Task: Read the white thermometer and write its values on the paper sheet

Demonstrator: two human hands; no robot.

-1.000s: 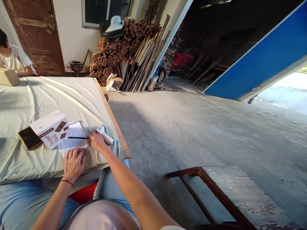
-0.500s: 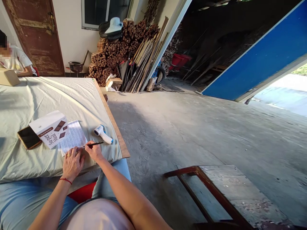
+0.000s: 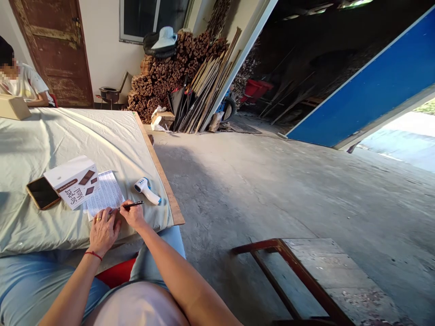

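Note:
My right hand (image 3: 133, 216) is closed around a black pen (image 3: 133, 204), whose back end points right. Its tip is hidden by the fingers, close to the right edge of a sheet covered in handwriting (image 3: 106, 192). On the sheet's lower edge my left hand (image 3: 103, 230) lies with fingers spread, a ring on one finger and a red cord at the wrist. A white box with "Super Meal" printed on it (image 3: 75, 181) overlaps the sheet's left side. Just beyond my right hand lies a white and blue infrared thermometer (image 3: 148, 191).
A phone (image 3: 43, 193) lies left of the box on the cloth-covered table (image 3: 84, 136). At the far left sits a person (image 3: 29, 83) behind a cardboard box (image 3: 13, 107). A wooden chair (image 3: 306, 267) stands at lower right; stacked firewood (image 3: 163, 74) lines the wall.
The pen has swung slightly, its back end now lower and further left. My left hand stays on the sheet. The view has shifted a little.

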